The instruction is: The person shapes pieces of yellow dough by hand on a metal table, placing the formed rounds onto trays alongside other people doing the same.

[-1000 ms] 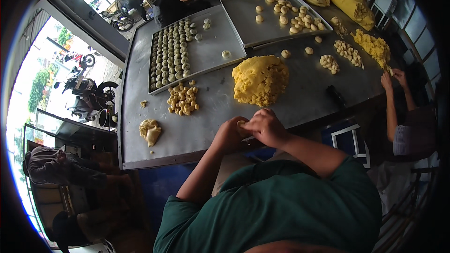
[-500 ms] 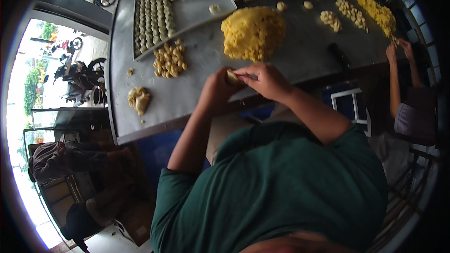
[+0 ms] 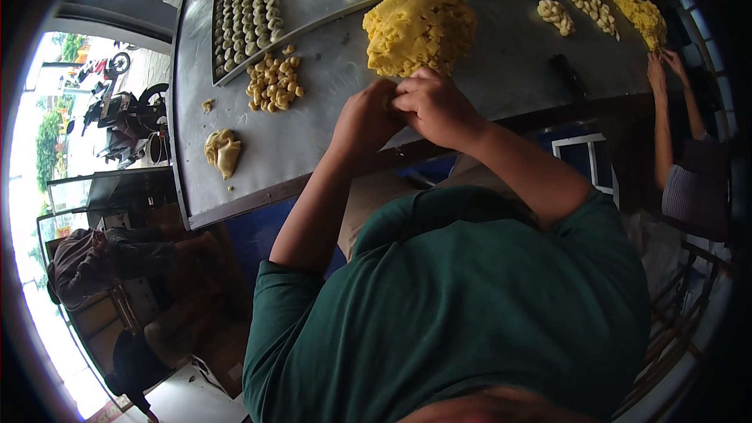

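Just in front of the big yellow crumbly mound [image 3: 419, 30], my left hand [image 3: 365, 119] and my right hand [image 3: 440, 110] meet above the table's near edge. My left hand is curled round a small piece of pale dough, and the right fingers press in over it. Between them the dough is now hidden; the earlier frame shows it. Left of the mound lies a heap of small pale dough balls [image 3: 274, 82]. A larger soft lump of dough [image 3: 223, 152] rests near the table's left corner.
A metal tray [image 3: 325, 0] holds rows of small round pieces at the far left. Small dough bits [image 3: 554, 17] and more yellow crumbly stuff [image 3: 633, 9] lie to the right, by another person's hands [image 3: 663, 63]. A dark tool [image 3: 565, 74] rests near the right edge.
My hands have come closer together, and the right fingers have closed over the dough, covering it. The table and its contents have shifted slightly up and left in the picture.
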Tool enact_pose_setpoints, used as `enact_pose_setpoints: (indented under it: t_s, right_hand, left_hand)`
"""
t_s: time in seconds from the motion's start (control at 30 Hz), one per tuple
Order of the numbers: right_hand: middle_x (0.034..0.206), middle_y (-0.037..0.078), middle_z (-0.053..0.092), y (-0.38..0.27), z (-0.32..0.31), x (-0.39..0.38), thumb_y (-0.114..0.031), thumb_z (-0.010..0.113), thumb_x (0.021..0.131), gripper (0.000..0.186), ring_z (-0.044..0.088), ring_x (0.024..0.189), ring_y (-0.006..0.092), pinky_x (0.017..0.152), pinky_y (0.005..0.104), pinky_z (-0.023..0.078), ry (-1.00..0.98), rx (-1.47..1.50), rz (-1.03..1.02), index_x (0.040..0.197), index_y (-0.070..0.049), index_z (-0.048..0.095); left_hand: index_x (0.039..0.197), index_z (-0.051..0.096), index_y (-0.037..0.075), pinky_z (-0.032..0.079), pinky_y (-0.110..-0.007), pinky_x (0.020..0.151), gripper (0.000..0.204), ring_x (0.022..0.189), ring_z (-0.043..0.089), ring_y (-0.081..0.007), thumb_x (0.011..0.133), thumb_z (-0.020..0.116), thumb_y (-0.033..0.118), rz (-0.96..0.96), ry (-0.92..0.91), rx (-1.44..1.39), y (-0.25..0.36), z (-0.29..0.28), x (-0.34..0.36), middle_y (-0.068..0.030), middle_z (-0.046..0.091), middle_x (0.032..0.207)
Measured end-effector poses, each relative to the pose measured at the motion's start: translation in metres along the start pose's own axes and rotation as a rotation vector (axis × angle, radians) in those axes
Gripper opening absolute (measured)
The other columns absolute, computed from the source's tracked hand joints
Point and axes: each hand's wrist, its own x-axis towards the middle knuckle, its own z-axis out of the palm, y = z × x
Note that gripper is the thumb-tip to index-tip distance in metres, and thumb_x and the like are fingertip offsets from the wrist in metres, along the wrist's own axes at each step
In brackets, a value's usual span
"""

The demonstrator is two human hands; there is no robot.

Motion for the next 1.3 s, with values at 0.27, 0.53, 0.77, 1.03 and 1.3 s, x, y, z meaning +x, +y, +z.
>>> enact_pose_setpoints:
  t_s: [0.27,0.53,0.77,1.03,1.3]
  right_hand:
    - [0.109,0.01,0.067,-0.011,0.001,-0.002,-0.016,0.081,0.083,0.045,0.063,0.11,0.0279,0.094,0.0419,0.051,0.19,0.372,0.276,0.126,-0.01,0.069]
    - [0.109,-0.001,0.062,0.003,0.014,0.001,-0.04,0.074,0.097,0.05,0.06,0.098,0.0131,0.089,0.0359,0.052,0.448,1.615,0.949,0.137,-0.016,0.058]
    - [0.113,0.002,0.07,-0.015,0.029,0.003,-0.036,0.067,0.101,0.034,0.068,0.103,0.017,0.093,0.0401,0.056,0.197,1.678,0.841,0.123,-0.009,0.068]
    - [0.113,0.01,0.072,-0.006,0.053,0.002,-0.019,0.067,0.102,0.027,0.072,0.106,0.0205,0.097,0.0362,0.058,0.311,1.155,0.43,0.121,0.0,0.067]
    - [0.108,0.007,0.068,0.008,0.062,-0.015,-0.02,0.077,0.093,0.032,0.07,0.091,0.0171,0.083,0.0317,0.057,0.275,0.608,0.286,0.122,-0.008,0.07]
  left_hand:
    - [0.102,0.062,0.001,0.056,-0.04,0.075,0.031,0.082,0.071,-0.0352,0.082,0.081,0.016,0.021,0.263,-0.328,0.009,0.006,-0.011,-0.0188,0.072,0.093]
    - [0.104,0.072,-0.001,0.056,-0.038,0.086,0.021,0.097,0.072,-0.0295,0.093,0.072,0.017,-0.026,0.213,-0.57,0.023,-0.004,-0.01,-0.0186,0.075,0.107]
    - [0.161,0.023,0.003,0.032,-0.044,0.121,0.057,0.149,0.039,-0.0327,0.113,0.036,0.032,0.235,0.433,-0.721,0.001,0.014,0.009,-0.0248,0.042,0.158]
    - [0.163,0.021,0.008,0.027,-0.043,0.122,0.059,0.15,0.037,-0.0333,0.113,0.027,0.039,0.009,0.431,-1.042,0.01,0.016,0.003,-0.0252,0.052,0.151]
    - [0.162,0.02,0.01,0.032,-0.044,0.121,0.056,0.142,0.048,-0.0331,0.111,0.035,0.028,-0.332,0.288,-1.612,0.008,0.014,0.004,-0.0241,0.048,0.154]
